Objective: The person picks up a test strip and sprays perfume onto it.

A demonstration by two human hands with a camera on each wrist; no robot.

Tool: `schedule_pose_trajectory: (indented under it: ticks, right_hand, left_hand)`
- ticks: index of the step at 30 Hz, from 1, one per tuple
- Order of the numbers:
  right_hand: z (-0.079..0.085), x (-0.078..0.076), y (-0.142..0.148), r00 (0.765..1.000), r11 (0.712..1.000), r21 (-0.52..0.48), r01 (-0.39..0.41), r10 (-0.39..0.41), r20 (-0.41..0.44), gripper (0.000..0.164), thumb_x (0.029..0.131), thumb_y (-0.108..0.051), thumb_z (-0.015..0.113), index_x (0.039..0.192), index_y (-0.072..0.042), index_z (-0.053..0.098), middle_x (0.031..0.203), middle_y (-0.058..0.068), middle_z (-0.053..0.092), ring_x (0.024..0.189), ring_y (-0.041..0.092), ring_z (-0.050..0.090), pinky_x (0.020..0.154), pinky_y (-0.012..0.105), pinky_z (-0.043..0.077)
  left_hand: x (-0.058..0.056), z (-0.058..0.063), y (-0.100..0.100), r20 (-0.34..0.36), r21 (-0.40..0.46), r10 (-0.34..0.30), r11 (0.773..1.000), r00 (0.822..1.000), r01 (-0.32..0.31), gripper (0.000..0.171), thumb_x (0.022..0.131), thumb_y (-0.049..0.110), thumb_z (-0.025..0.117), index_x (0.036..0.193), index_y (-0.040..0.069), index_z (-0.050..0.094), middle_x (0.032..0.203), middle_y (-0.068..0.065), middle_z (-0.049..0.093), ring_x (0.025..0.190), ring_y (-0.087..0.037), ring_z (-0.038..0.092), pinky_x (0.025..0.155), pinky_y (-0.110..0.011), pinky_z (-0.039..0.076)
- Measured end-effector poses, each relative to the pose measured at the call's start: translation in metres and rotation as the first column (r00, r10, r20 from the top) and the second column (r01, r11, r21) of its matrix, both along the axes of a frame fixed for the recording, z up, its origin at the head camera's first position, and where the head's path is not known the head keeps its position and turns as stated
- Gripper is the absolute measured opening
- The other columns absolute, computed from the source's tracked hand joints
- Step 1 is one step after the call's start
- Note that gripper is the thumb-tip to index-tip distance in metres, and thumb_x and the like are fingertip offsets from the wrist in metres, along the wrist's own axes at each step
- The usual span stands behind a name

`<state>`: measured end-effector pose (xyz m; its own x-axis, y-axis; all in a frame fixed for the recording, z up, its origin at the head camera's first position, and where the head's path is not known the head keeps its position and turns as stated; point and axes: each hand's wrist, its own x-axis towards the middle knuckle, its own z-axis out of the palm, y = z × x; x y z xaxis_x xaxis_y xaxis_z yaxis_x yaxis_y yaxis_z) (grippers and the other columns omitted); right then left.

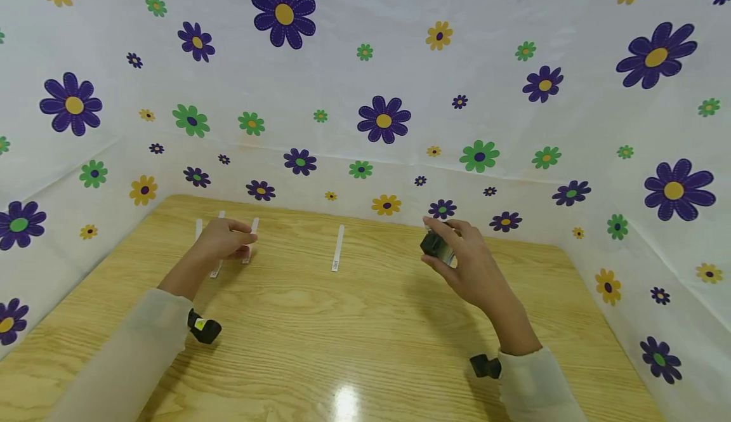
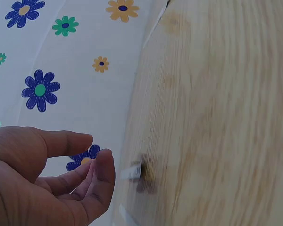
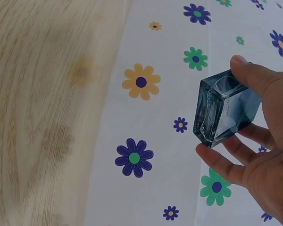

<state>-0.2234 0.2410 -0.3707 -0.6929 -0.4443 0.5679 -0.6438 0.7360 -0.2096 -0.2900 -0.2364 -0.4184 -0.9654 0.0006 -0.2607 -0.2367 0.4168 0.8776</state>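
My right hand grips a squarish glass bottle, raised above the table at the right. The bottle is bluish and see-through with bevelled edges, and it is tilted in the right wrist view. In that view the thumb lies along one side of it and the fingers support the other. At the table's back left, my left hand hovers among white paper strips. The left wrist view shows its thumb and loosely curved fingers apart, with nothing between them.
Another white strip with small print lies on the wooden table, near its middle back. A white sheet with flowers walls in the back and both sides. Small black cameras sit at both wrists.
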Motion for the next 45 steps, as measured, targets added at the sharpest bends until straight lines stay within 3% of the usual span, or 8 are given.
schedule_pose_trajectory:
  ticks: [9, 21, 26, 31, 35, 39, 45]
  right_hand:
    - [0.001, 0.000, 0.000, 1.000, 1.000, 0.000, 0.009, -0.009, 0.022, 0.069, 0.088, -0.021, 0.083, 0.149, -0.022, 0.050, 0.128, 0.025, 0.056, 0.113, 0.042, 0.057, 0.084, 0.057, 0.057]
    - [0.002, 0.001, -0.001, 1.000, 1.000, -0.001, 0.003, -0.003, 0.014, 0.069, 0.088, -0.021, 0.084, 0.148, -0.022, 0.051, 0.127, 0.026, 0.056, 0.114, 0.042, 0.056, 0.083, 0.056, 0.058]
    - [0.002, 0.000, 0.000, 1.000, 1.000, 0.002, 0.002, -0.002, 0.010, 0.070, 0.087, -0.020, 0.084, 0.149, -0.023, 0.051, 0.126, 0.026, 0.056, 0.113, 0.042, 0.057, 0.082, 0.055, 0.058]
    - [0.004, 0.001, -0.001, 1.000, 1.000, 0.000, -0.002, 0.002, 0.012, 0.070, 0.087, -0.021, 0.084, 0.149, -0.024, 0.051, 0.127, 0.026, 0.056, 0.115, 0.041, 0.056, 0.083, 0.056, 0.058]
    - [0.004, 0.001, -0.001, 1.000, 1.000, 0.003, 0.000, 0.000, 0.007, 0.070, 0.087, -0.021, 0.085, 0.148, -0.023, 0.052, 0.127, 0.026, 0.056, 0.114, 0.042, 0.056, 0.083, 0.056, 0.057]
    - [0.004, 0.001, -0.001, 1.000, 1.000, 0.007, 0.006, -0.006, 0.011, 0.069, 0.087, -0.022, 0.084, 0.148, -0.023, 0.051, 0.127, 0.026, 0.056, 0.115, 0.042, 0.056, 0.083, 0.056, 0.057]
    - [0.003, 0.001, -0.001, 1.000, 1.000, 0.006, 0.000, 0.000, 0.008, 0.069, 0.087, -0.022, 0.084, 0.148, -0.023, 0.052, 0.126, 0.026, 0.057, 0.114, 0.042, 0.056, 0.083, 0.056, 0.057]
  left_hand:
    - [0.007, 0.003, -0.036, -0.019, -0.123, 0.017, 0.992, 1.000, -0.019, 0.050, 0.101, 0.018, 0.066, 0.138, -0.013, 0.050, 0.115, -0.022, 0.060, 0.083, -0.017, 0.067, 0.077, -0.028, 0.061]
    - [0.014, -0.003, -0.077, -0.007, -0.179, 0.034, 0.983, 0.999, -0.034, 0.053, 0.099, 0.019, 0.067, 0.135, -0.016, 0.049, 0.107, -0.019, 0.062, 0.079, -0.016, 0.067, 0.074, -0.027, 0.060]
    - [0.014, -0.008, -0.090, 0.043, -0.134, 0.060, 0.989, 0.997, -0.054, 0.056, 0.099, 0.019, 0.066, 0.138, -0.015, 0.046, 0.103, -0.012, 0.063, 0.079, -0.014, 0.065, 0.074, -0.029, 0.060]
    - [0.018, -0.012, -0.096, 0.055, -0.114, 0.071, 0.991, 0.996, -0.064, 0.063, 0.093, 0.013, 0.073, 0.139, -0.017, 0.043, 0.095, -0.009, 0.065, 0.078, -0.014, 0.065, 0.072, -0.029, 0.061]
    - [0.019, -0.013, -0.096, 0.012, -0.222, 0.057, 0.974, 0.998, -0.053, 0.074, 0.083, 0.019, 0.085, 0.136, -0.016, 0.047, 0.101, -0.015, 0.066, 0.077, -0.013, 0.066, 0.070, -0.029, 0.056]
    - [0.019, -0.012, -0.095, -0.002, -0.301, 0.048, 0.952, 0.999, -0.047, 0.084, 0.079, 0.030, 0.090, 0.137, -0.013, 0.048, 0.117, -0.024, 0.061, 0.080, -0.014, 0.067, 0.081, -0.036, 0.049]
    - [0.020, -0.010, -0.093, -0.010, -0.327, 0.051, 0.944, 0.999, -0.051, 0.087, 0.077, 0.030, 0.092, 0.138, -0.013, 0.047, 0.127, -0.033, 0.054, 0.104, -0.034, 0.059, 0.091, -0.046, 0.044]
